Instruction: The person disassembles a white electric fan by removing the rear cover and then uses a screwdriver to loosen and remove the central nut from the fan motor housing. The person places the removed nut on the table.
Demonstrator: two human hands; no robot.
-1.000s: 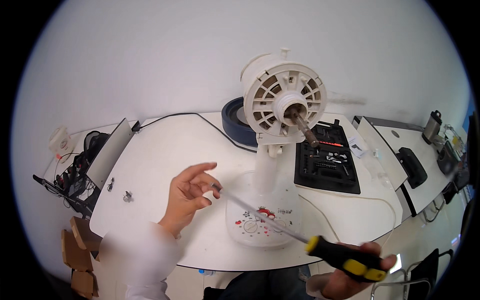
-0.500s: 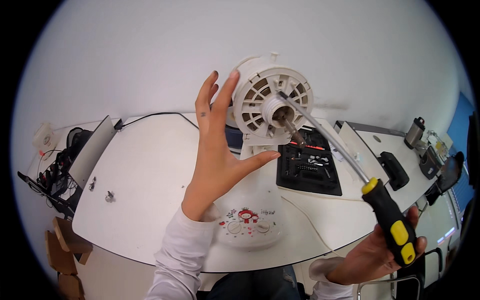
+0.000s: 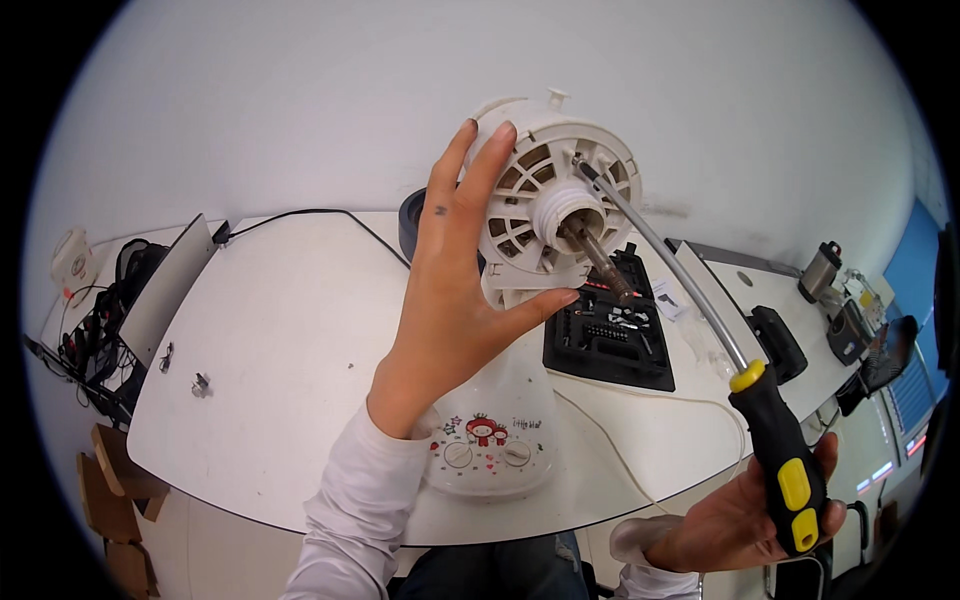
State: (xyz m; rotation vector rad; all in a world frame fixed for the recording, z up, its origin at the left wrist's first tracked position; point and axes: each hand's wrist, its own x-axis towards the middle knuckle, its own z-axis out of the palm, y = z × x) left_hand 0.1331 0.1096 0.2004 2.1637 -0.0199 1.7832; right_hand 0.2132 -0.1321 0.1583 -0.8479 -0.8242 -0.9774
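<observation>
The white fan motor housing (image 3: 532,130) stands on its base (image 3: 485,475), with slotted front, threaded collar (image 3: 555,208) and a stained shaft (image 3: 608,268) pointing toward me. My left hand (image 3: 445,290) grips the housing, fingers at its upper left face and thumb near its lower edge. My right hand (image 3: 725,520) holds a long screwdriver (image 3: 785,450) with a black-and-yellow handle; its tip meets a small fitting in the upper part of the slotted face, above the collar.
An open black tool case (image 3: 650,370) lies right of the stand, a dark round object (image 3: 410,228) behind. Small metal parts (image 3: 200,385) sit left on the table (image 3: 240,420). Tangled cables (image 3: 105,320) and cardboard (image 3: 105,495) are far left; a flask (image 3: 820,270) stands on the right-hand desk.
My left hand has risen from low in front of the stand onto the housing. The screwdriver has tilted up, its tip moving to the upper front face.
</observation>
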